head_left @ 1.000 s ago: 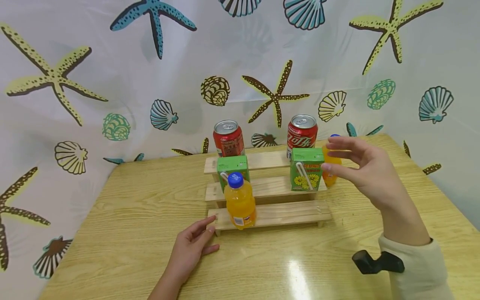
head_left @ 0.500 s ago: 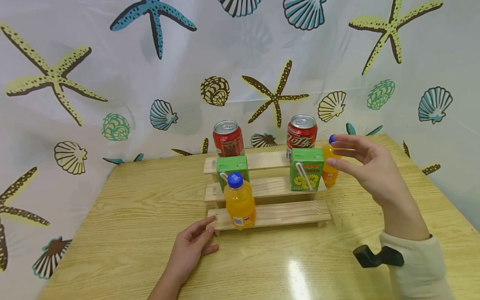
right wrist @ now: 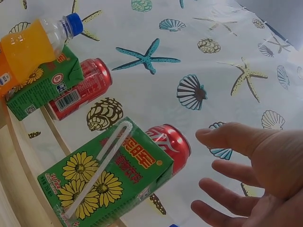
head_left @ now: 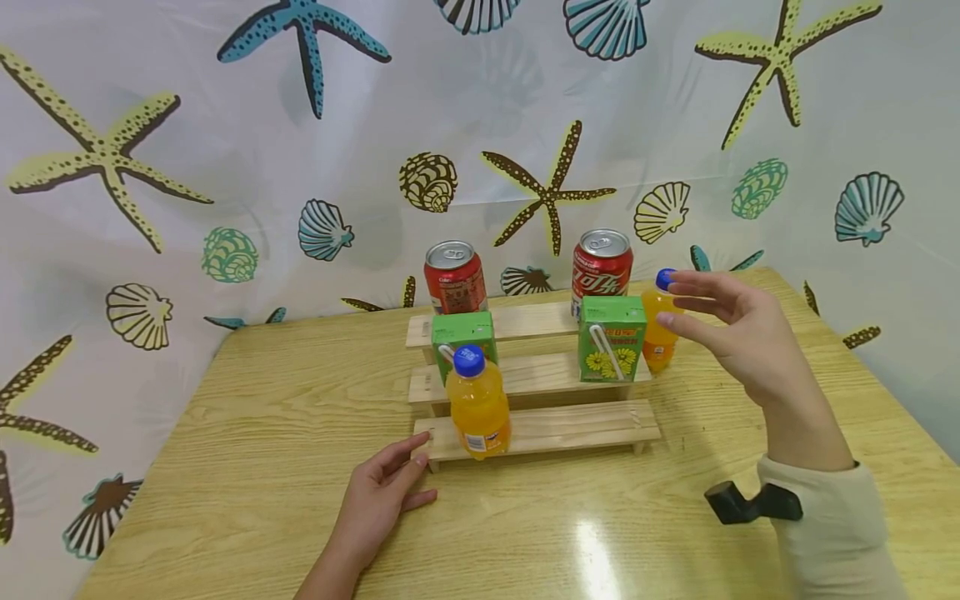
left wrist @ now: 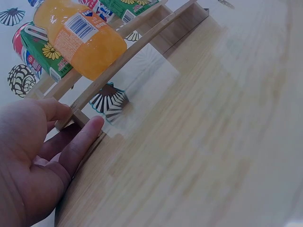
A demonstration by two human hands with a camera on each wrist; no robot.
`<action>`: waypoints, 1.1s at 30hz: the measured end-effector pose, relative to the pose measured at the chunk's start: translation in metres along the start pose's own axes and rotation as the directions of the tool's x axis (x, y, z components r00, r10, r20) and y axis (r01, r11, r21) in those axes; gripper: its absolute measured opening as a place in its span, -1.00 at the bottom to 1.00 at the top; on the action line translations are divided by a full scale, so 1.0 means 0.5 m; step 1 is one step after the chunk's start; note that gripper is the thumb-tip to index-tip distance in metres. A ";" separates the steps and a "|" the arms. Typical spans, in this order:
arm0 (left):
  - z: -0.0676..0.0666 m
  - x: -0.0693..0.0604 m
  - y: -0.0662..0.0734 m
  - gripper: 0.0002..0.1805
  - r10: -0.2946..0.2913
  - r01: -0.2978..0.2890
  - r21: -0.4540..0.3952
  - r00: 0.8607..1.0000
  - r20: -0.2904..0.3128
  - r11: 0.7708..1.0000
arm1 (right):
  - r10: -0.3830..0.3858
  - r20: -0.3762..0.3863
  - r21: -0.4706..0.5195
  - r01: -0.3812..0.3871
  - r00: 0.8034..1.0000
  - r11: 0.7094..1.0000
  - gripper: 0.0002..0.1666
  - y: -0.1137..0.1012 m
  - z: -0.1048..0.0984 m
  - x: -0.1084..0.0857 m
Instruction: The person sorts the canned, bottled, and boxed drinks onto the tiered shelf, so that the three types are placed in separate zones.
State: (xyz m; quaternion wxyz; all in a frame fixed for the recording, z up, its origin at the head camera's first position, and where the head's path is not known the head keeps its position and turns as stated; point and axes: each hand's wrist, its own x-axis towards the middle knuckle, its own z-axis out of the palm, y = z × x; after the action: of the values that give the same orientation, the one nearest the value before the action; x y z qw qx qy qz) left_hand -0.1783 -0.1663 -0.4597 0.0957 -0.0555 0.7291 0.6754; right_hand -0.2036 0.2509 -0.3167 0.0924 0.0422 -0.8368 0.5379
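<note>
In the head view, my left hand [head_left: 381, 493] grips the left end of the lowest step of a three-step wooden rack [head_left: 577, 427]. The left wrist view shows digits above and below that end. My right hand [head_left: 738, 337] hovers with spread, slightly bent fingers, right of a green drink carton [head_left: 611, 342] with a straw; the right wrist view shows a gap between them. That carton stands on the middle step. A second green carton [head_left: 459, 327] stands at its left, partly hidden by an orange soda bottle [head_left: 478, 408] on the lowest step.
Two red cola cans [head_left: 456, 279] [head_left: 602, 271] stand on the top step. Another orange soda bottle [head_left: 658, 321] stands right of the rack, partly behind my right hand. The wood-grain table [head_left: 300, 400] meets a patterned sheet [head_left: 375, 125] at the back.
My right hand has drawn slightly right, away from the right carton, uncovering more of the orange bottle behind it. My left hand and the rack stay in place.
</note>
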 end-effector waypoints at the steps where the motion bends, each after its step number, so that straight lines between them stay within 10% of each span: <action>1: 0.000 0.000 0.000 -0.59 0.000 0.000 0.000 1.000 -0.001 1.000 | 0.000 0.001 -0.006 0.000 1.000 1.000 -0.33 0.001 0.000 0.001; 33: -0.002 -0.002 0.000 -0.59 0.002 -0.002 0.005 1.000 0.003 1.000 | 0.100 -0.052 0.007 -0.100 0.994 0.995 -0.23 0.043 -0.005 0.025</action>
State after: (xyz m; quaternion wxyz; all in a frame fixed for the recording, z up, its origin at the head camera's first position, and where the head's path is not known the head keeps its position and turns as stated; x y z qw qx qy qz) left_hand -0.1777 -0.1675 -0.4593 0.0966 -0.0535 0.7306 0.6738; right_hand -0.2193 0.2625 -0.3321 0.0869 -0.0136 -0.8342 0.5445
